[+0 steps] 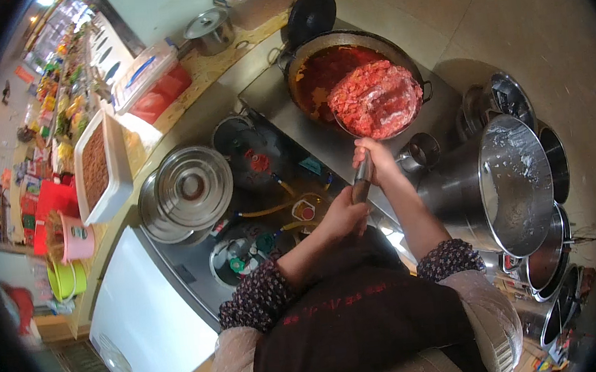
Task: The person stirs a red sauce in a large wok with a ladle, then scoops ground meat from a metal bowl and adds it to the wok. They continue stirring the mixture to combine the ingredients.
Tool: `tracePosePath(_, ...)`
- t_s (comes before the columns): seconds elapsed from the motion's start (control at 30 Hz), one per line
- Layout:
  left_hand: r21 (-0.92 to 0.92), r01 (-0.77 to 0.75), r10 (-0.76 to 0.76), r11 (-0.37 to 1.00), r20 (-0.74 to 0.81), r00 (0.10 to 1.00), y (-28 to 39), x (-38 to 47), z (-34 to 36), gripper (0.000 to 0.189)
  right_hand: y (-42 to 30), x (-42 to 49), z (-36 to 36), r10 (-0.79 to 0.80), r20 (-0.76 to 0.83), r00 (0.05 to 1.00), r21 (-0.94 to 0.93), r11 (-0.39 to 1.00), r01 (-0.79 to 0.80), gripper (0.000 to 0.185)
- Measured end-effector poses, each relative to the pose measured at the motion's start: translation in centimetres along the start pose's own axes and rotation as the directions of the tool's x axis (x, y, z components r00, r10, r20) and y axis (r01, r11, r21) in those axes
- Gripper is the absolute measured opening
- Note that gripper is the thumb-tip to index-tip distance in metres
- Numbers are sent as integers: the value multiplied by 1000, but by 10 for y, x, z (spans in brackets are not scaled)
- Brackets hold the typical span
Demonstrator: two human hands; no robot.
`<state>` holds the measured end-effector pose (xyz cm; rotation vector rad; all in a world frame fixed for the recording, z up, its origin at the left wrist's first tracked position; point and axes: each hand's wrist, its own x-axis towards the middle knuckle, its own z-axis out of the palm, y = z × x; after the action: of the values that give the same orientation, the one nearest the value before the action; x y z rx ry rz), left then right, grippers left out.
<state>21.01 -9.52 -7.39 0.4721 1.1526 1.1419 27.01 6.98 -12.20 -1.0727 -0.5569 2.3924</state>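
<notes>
Both of my hands grip the handle (363, 177) of a large round ladle or strainer. My left hand (344, 214) closes around the handle's lower end, near my apron, while my right hand (376, 160) holds it close to the bowl. Red minced or chopped meat-like food (374, 99) is heaped in the bowl, whose near rim shows beneath it. The heap is over the near right part of a big wok (415, 64) with dark red oily liquid (326, 74) in it. Whether the bowl touches the liquid or the wok's rim, I cannot tell.
A black lid (312, 17) leans behind the wok. To the right are a steel cup (419, 151) and a tall steel pot (455, 193) with white residue inside. Steel lids (193, 187), gas cylinders with hoses (245, 254), a white tub (121, 169) and a red-filled container (159, 92) are at the left.
</notes>
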Motion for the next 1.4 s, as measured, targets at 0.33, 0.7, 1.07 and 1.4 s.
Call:
tracePosePath(0.33, -344, 239, -181, 908, 192, 965, 54, 93, -26, 32, -49, 70, -3, -125, -188, 974, -158, 983, 96, 14)
tracePosePath(0.7, -536, 355, -194, 766, 333, 923, 72, 139, -24, 30, -85, 99, -9, -170, -234, 957, -208, 971, 121, 16)
tracePosePath(1.07, -660, 467, -67, 588, 536, 842, 76, 163, -44, 21, -96, 114, -2, -214, -282, 935, -262, 955, 140, 15)
tracePosePath(1.4, -607, 561, -140, 562, 599, 788, 80, 181, -44, 27, -108, 104, -7, -289, -335, 897, -299, 935, 190, 15)
